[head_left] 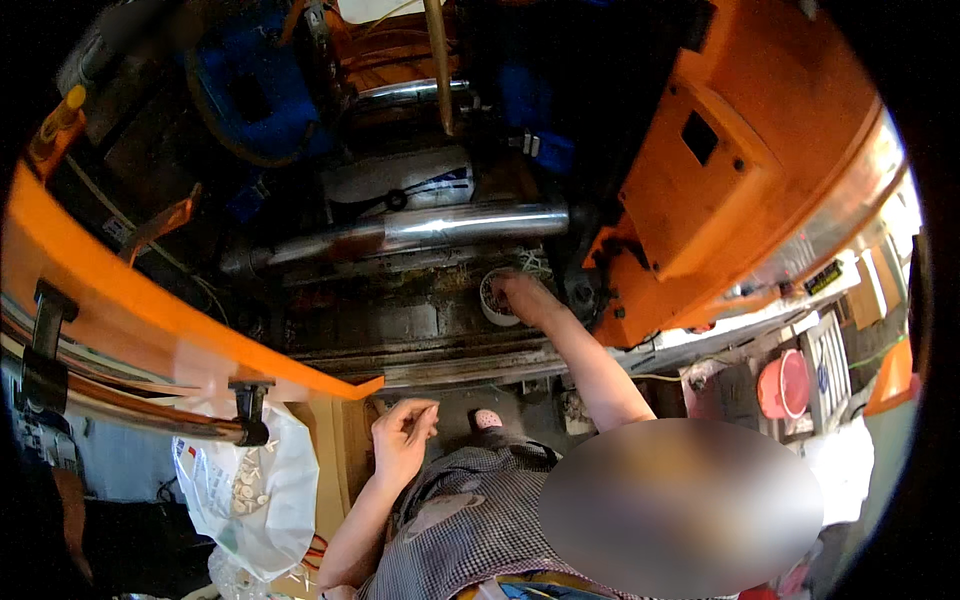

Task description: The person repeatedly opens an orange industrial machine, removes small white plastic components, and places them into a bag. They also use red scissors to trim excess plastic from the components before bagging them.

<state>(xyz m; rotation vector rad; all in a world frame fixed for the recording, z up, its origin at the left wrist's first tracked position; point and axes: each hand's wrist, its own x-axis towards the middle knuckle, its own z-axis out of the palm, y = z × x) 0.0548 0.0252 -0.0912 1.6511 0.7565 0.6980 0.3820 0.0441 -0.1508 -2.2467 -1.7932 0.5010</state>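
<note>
Probably light and stiff, the white tub suits rim-holding; right hand: grip hidden, can't tell; left hand: loosely apart.

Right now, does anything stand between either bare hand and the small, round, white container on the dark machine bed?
Nothing visible separates the right hand from the small, round, white container; that hand is at its opening. In this view, the long, grey front rail lies between the left hand and the container.
</note>
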